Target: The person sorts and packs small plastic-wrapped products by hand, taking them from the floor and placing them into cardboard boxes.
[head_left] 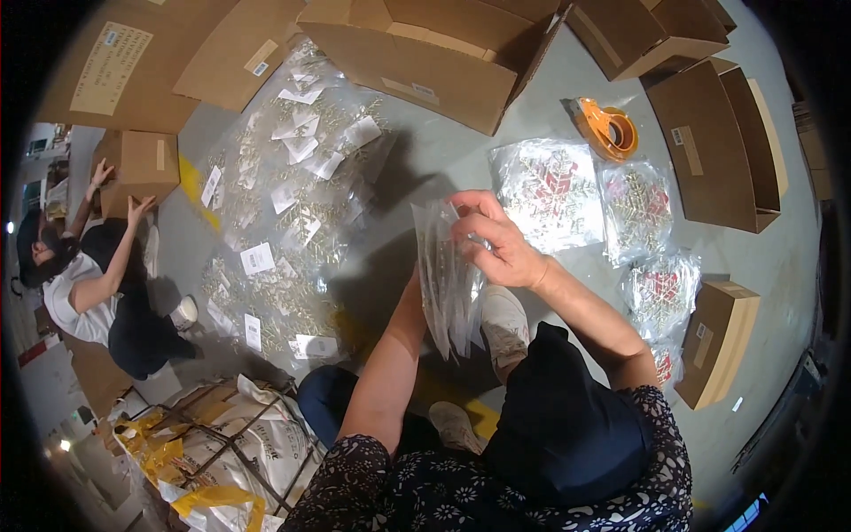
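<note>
Upright in front of me is a stack of clear plastic bags [439, 275]; I cannot make out what is inside. My right hand [496, 239] grips its upper right edge with bent fingers. My left forearm [386, 372] reaches up behind the stack, which hides the left hand and its fingers. Left of the bags, a wide heap of bagged gold snowflake ornaments [297, 208] with white tags covers the floor. Right of my hand lie flat packs of snowflakes in clear bags [545, 191], showing red beneath the gold, with several more packs [660, 288] beyond.
An orange tape dispenser [607, 129] stands behind the flat packs. Open cardboard boxes [443, 62] line the far side, with another box [709, 160] at right and a smaller one [720, 341] below it. A strapped white sack [235, 443] sits at lower left. A co-worker [97, 284] handles a box [142, 168].
</note>
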Tool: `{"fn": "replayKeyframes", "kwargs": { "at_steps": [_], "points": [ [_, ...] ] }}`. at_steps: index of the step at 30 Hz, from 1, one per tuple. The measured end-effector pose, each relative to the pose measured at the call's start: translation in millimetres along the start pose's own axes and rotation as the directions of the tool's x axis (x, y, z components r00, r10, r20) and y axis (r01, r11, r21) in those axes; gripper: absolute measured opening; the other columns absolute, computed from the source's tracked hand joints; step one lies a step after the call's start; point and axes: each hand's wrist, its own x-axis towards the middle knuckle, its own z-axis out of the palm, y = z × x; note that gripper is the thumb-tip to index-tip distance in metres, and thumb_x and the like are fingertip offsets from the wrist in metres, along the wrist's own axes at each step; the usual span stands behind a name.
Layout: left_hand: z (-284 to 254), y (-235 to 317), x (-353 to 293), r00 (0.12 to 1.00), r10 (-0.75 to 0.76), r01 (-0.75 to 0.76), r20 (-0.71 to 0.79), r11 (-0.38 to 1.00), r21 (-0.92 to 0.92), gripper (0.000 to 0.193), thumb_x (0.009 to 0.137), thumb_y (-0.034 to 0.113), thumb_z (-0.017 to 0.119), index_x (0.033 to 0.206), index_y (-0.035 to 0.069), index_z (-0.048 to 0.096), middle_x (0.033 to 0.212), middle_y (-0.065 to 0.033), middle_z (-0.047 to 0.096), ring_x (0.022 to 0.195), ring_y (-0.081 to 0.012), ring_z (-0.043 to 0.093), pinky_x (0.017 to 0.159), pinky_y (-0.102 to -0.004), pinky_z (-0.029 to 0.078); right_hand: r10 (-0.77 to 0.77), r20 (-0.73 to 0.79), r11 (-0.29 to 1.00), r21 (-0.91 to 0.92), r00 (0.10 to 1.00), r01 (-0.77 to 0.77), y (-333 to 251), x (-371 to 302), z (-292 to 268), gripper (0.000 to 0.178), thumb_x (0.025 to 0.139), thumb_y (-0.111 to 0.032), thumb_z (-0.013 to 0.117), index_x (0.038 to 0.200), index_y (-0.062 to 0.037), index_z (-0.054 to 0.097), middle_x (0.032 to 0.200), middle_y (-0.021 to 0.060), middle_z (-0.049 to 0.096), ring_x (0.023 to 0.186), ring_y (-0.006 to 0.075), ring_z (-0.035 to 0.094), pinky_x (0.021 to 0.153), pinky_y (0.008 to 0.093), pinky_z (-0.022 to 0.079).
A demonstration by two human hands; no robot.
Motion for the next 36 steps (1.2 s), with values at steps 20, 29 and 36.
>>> {"fn": "replayKeyframes", "kwargs": {
  "at_steps": [20,29,36],
  "points": [
    [1,-7,1,0.966,-0.257,0.237,0.025,0.843,-0.484,0.053,0.098,0.046,0.041,0.134,0.008,0.042,0.124,-0.0055,0.052,0.111,-0.0147,0.053,0.094,-0.0292,0.046,-0.057,-0.084,0.967,-0.254,0.995,0.034,-4,-4,2,0.018,0.073,0.002,0.046,0.087,-0.0047,0.056,0.128,0.0213,0.039,0.117,0.0331,0.041,0.099,0.0386,0.035],
    [-34,-32,8,0.996,-0.006,0.036,0.089,0.939,-0.342,0.052,0.101,0.043,0.034,0.138,0.007,0.037,0.127,-0.0054,0.049,0.118,-0.0154,0.049,0.099,-0.0315,0.043,-0.006,0.062,0.995,-0.099,0.998,0.012,0,-9,-1,0.006,0.08,-0.004,0.054,0.085,-0.004,0.056,0.13,0.0222,0.035,0.122,0.0324,0.036,0.099,0.0371,0.033],
    [-50,-34,5,0.456,0.25,0.122,-0.854,0.933,0.338,0.078,0.089,0.065,0.043,0.076,-0.008,0.066,0.068,-0.0231,0.063,0.072,-0.0298,0.064,0.069,-0.042,0.046,0.459,-0.474,0.883,0.15,0.751,-0.444,16,-23,32,0.072,0.076,-0.01,0.072,0.132,0.003,0.029,0.122,0.0184,0.046,0.113,0.027,0.045,0.095,0.0356,0.042]
  ]
}}
